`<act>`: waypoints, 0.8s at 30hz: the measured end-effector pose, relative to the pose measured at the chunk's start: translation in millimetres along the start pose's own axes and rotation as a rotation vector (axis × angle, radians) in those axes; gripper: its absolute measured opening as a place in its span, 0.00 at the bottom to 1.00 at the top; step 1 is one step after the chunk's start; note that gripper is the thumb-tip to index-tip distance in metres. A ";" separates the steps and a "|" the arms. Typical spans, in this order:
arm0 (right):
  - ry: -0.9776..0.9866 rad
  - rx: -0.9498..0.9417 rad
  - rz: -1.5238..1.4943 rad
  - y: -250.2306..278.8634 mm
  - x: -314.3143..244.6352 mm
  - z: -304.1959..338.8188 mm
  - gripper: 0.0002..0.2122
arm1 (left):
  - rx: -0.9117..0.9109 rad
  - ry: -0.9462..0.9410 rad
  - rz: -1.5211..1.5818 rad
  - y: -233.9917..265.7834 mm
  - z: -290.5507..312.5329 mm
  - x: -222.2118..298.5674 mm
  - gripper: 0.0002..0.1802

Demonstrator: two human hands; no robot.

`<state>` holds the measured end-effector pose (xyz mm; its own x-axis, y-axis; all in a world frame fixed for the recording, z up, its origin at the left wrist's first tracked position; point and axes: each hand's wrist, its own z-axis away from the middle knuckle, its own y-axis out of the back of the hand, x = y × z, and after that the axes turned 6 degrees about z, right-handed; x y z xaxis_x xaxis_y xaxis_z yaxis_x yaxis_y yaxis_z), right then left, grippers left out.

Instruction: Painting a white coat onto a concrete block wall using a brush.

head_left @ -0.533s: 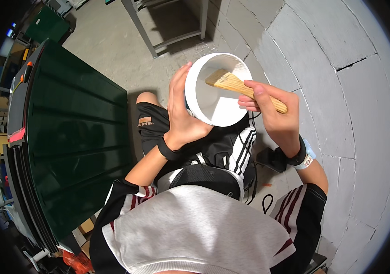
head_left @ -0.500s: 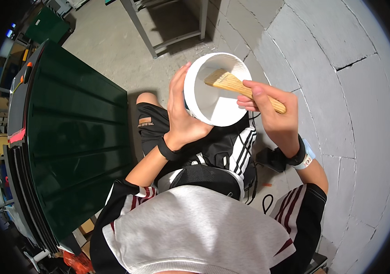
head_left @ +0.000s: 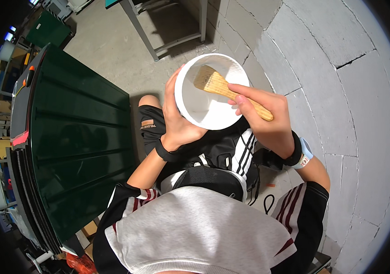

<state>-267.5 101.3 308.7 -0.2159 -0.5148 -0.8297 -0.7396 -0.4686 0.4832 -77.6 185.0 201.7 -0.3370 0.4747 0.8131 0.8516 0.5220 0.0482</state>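
At upper centre, the left hand (head_left: 180, 125) steadies the white bucket (head_left: 218, 115), probably light and best held round its wall, while the right hand (head_left: 273, 130) grips a stiff-looking flat wooden tool (head_left: 213, 83).

This place is looking like a workshop: left of the left hand (head_left: 180, 131), crowded shelves (head_left: 4, 117) are standing behind a green cabinet (head_left: 80, 137); ahead of it, a metal-legged table (head_left: 137, 28).

Heather-grey top (head_left: 190, 230), black sleeves (head_left: 313, 212) w/ maroon stripes, black shorts (head_left: 215, 150) striped white, black wristbands (head_left: 163, 151), plus some light-blue band (head_left: 306, 148) on the right.
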 end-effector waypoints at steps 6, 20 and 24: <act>0.113 -0.104 0.161 4.9 -11.3 -4.2 0.12 | -0.036 -0.007 -0.002 6.9 -0.2 3.3 0.62; 0.378 -0.226 0.160 4.4 0.7 -9.0 0.12 | -0.205 -0.086 -0.003 21.8 -1.3 7.7 0.67; 0.386 -0.274 0.100 11.1 8.0 -9.9 0.12 | -0.194 -0.074 0.016 20.0 -3.4 5.4 0.67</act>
<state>-271.2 84.9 310.2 0.0135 -0.7715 -0.6360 -0.5209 -0.5484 0.6542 -61.1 195.6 209.1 -0.3448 0.5365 0.7703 0.9162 0.3707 0.1519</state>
